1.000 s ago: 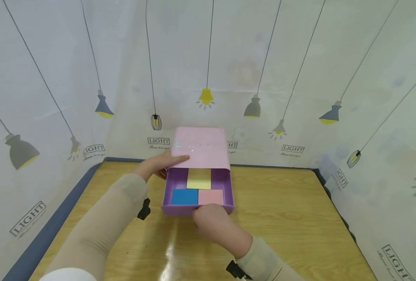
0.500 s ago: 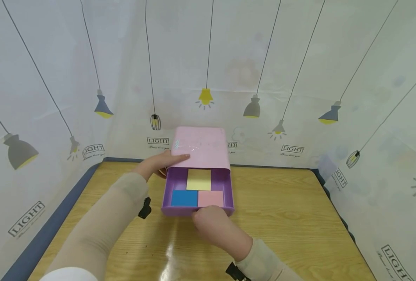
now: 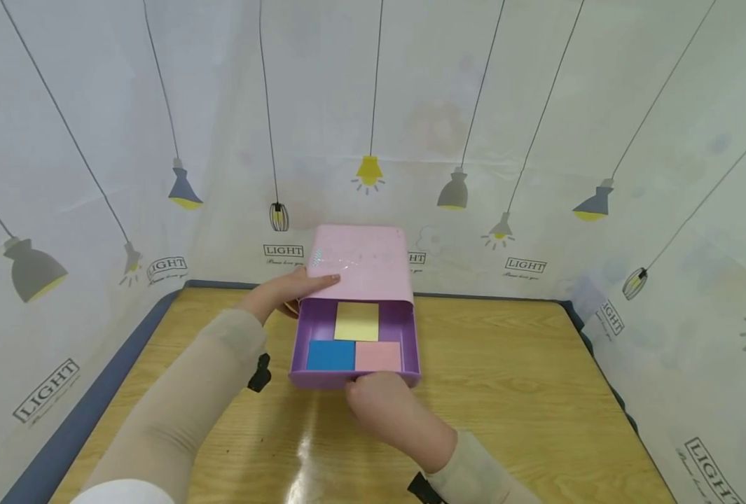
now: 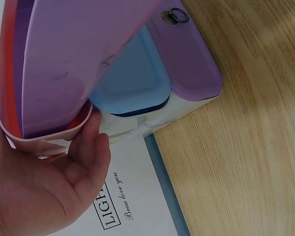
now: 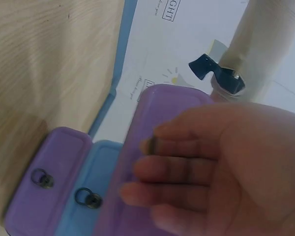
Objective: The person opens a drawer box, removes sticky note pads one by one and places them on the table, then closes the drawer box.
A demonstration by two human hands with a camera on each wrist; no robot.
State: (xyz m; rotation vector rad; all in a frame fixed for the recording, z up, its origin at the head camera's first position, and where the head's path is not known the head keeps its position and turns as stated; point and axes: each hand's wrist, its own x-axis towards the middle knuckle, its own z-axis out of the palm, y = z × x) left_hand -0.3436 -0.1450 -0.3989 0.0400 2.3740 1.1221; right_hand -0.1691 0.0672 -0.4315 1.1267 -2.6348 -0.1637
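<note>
A small pink drawer cabinet (image 3: 360, 266) stands at the table's back, its purple top drawer (image 3: 322, 379) pulled out toward me. Inside that drawer lie a yellow sticky-note pad (image 3: 356, 322), a blue pad (image 3: 331, 355) and a pink pad (image 3: 377, 355). My left hand (image 3: 287, 290) grips the cabinet's upper left side, thumb on top and fingers at the side. At the drawer's front, my right hand (image 3: 394, 406) pinches the ring pull, which the fingers mostly hide in the right wrist view. Below, the blue drawer (image 4: 132, 73) and lower purple drawer (image 4: 191, 59) are closed.
The wooden table (image 3: 505, 371) extends on both sides of the cabinet. Behind it hangs a pale sheet (image 3: 536, 140) printed with lamps. Metal rings hang on the lower drawers; one ring pull (image 5: 88, 197) shows on the blue drawer.
The top drawer has come slightly farther out, with the pads in it shifting a little toward me. Both hands keep their holds, and the cabinet stays in place.
</note>
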